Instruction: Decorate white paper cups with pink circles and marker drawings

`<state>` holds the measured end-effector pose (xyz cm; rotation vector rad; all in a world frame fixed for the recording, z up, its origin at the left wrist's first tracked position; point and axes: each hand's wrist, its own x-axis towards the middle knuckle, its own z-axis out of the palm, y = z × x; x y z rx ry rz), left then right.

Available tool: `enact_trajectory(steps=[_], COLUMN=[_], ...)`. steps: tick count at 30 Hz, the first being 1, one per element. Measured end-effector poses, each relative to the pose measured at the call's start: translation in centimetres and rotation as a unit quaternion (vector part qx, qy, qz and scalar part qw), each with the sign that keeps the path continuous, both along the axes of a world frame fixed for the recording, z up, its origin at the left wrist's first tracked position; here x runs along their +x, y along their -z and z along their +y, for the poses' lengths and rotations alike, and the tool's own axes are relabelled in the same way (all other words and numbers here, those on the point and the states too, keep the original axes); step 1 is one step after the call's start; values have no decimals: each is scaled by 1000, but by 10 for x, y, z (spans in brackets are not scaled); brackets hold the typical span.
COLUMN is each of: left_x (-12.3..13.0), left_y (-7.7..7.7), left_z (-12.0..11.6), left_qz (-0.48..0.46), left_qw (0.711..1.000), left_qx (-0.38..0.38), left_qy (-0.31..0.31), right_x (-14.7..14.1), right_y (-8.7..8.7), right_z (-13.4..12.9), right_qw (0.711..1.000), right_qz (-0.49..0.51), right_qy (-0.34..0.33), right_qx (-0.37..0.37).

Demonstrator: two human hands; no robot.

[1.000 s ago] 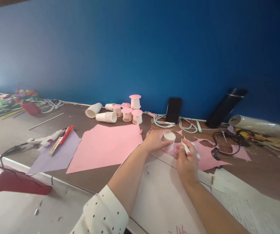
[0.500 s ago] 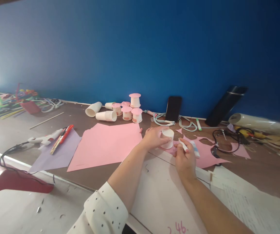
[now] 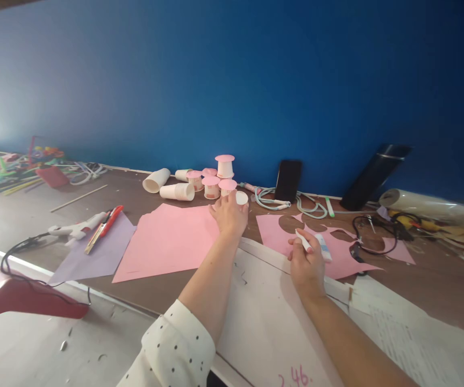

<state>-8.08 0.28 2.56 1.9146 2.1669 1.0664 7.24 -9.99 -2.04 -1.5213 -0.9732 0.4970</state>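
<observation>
My left hand point(image 3: 230, 215) is at the right edge of the large pink sheet point(image 3: 167, 242), with a white paper cup point(image 3: 242, 199) at its fingers; the hand covers part of the cup. Just behind it stand several small cups with pink disc tops point(image 3: 211, 186), one raised on the others. My right hand point(image 3: 306, 260) is closed round a white marker point(image 3: 303, 240) with a pink tip, above a cut pink sheet point(image 3: 274, 231) with round holes. A blue-and-white item point(image 3: 323, 248) lies beside that hand.
Stacked paper cups point(image 3: 177, 192) lie behind the pink sheet. At left are a glue gun point(image 3: 76, 228) and a red cutter point(image 3: 105, 228) on purple paper. A phone point(image 3: 288, 181), coiled cables, a black bottle point(image 3: 372, 177) and a clear roll point(image 3: 421, 206) line the wall.
My left hand has moved left with the white cup, from the cut pink sheet to beside the topped cups. A round hole in the cut sheet now shows. My right hand has hardly moved.
</observation>
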Motion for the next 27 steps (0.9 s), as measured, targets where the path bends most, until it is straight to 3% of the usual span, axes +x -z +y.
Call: enact_trajectory(steps=[27], left_x=[-1], left_y=[7], left_z=[4], left_qz=[14], left_qw=[998], left_qx=[-43], left_qy=[-48], right_x=[2], right_y=[6], right_z=[1], right_qw=[1000], right_qz=[-18], right_qy=[-16], right_qx=[5])
